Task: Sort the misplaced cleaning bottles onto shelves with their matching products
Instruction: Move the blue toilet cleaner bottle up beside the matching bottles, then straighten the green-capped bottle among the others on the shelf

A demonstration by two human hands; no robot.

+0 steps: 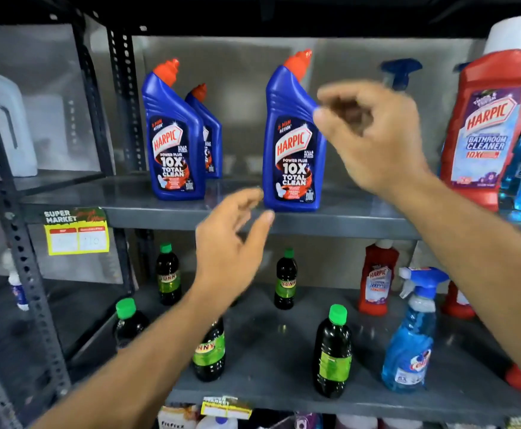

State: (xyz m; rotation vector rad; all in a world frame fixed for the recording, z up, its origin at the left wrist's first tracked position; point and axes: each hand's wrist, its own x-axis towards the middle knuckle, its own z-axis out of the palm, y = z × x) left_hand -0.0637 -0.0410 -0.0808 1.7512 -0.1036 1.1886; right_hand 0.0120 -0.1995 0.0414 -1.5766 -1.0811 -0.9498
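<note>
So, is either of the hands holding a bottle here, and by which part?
Nothing is held. The right hand is open beside the blue Harpic bottle, fingertips near its shoulder; blur hides any contact. The left hand is open below it.

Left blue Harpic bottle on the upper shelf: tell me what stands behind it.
Behind the left blue bottle stands another blue bottle with a red cap. Only its right side shows; the rest is covered.
</note>
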